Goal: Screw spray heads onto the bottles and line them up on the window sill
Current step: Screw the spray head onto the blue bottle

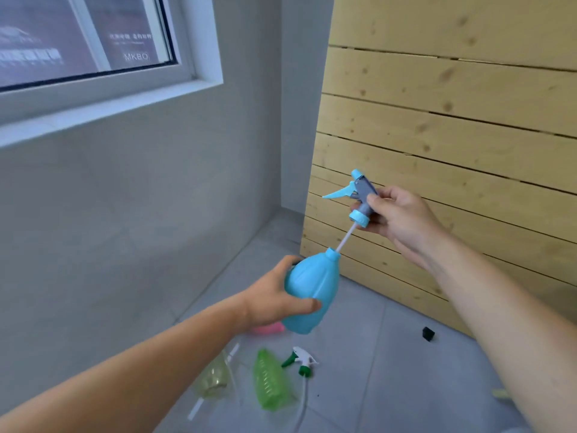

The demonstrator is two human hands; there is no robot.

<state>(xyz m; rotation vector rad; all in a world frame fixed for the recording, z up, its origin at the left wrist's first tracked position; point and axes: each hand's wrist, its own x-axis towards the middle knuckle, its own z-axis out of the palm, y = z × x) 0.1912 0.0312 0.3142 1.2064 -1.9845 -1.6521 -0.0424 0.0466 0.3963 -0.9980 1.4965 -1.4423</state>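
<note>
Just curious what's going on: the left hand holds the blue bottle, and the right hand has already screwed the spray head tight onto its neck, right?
Not quite. In the head view the spray head sits above the blue bottle, only its tube entering the neck. Left hand and right hand are as you say.

head | forward-down, close over hands | faces wall corner (281, 120)

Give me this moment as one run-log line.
left hand: holds blue bottle | right hand: holds blue spray head | tube: in neck, collar unscrewed | floor: green bottle, green-white spray head
</note>
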